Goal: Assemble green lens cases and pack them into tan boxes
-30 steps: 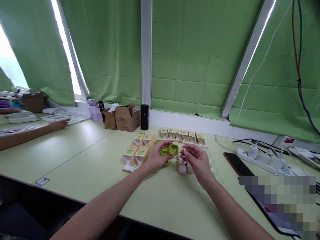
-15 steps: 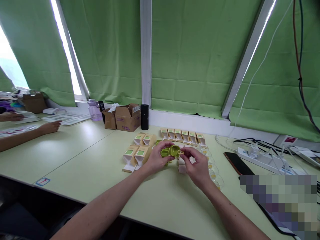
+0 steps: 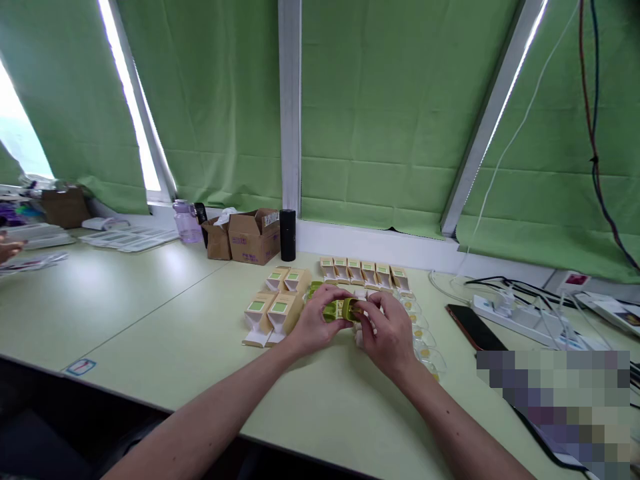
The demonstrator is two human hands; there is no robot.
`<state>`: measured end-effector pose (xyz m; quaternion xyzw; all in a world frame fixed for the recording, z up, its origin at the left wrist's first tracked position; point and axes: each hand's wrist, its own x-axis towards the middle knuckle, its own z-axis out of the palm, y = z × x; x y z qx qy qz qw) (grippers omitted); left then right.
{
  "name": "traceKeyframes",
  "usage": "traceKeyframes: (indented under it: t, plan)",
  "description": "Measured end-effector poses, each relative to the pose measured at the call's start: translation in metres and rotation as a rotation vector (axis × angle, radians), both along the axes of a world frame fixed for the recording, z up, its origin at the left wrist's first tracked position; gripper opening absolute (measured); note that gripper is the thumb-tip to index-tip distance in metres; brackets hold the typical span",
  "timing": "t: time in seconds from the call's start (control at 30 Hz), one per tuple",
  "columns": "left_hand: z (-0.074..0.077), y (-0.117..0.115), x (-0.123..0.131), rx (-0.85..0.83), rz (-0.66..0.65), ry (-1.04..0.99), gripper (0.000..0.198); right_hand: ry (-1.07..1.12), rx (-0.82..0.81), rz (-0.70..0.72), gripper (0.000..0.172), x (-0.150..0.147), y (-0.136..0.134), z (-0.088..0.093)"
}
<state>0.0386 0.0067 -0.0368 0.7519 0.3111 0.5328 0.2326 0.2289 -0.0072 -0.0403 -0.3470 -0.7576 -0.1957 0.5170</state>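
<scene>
A small olive-green plastic case (image 3: 331,311) is held above the table in front of me, its two cup-like halves side by side. My left hand (image 3: 320,320) is closed around the left half, thumb in front. Fingers of my right hand (image 3: 387,327) are closed on the right half, with fingertips at its opening; they partly hide it. Whether a small piece is pinched there, I cannot tell. Behind my hands, more green plastic (image 3: 314,288) and pale pieces are partly covered. Clear domed plastic pieces with yellow spots (image 3: 419,333) lie beside my right hand.
Several open cardboard boxes (image 3: 257,313) stand left of my hands, and a row of similar boxes (image 3: 369,272) is behind. Farther back are brown cartons (image 3: 255,240), a black cylinder (image 3: 288,235) and a purple bottle (image 3: 187,221). A phone (image 3: 475,327) and power strip (image 3: 525,320) lie right. Another person's hand (image 3: 9,248) is far left.
My right fingers have moved from a small pale tab at the case's right end onto its right half, which is now tilted up. The other person's arm has drawn back left.
</scene>
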Motion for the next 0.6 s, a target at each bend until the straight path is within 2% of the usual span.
traceKeyframes:
  t: [0.1,0.6]
  plan:
    - [0.0007,-0.0015,0.0004,0.011,0.011,0.006,0.044,-0.012,0.057,0.007,0.014,-0.0004,0.0033,-0.0014]
    - [-0.0006,-0.0007,-0.0011,-0.002,0.002,-0.004,0.046,-0.084,0.073,-0.003,0.016,-0.0015,0.0057,-0.0005]
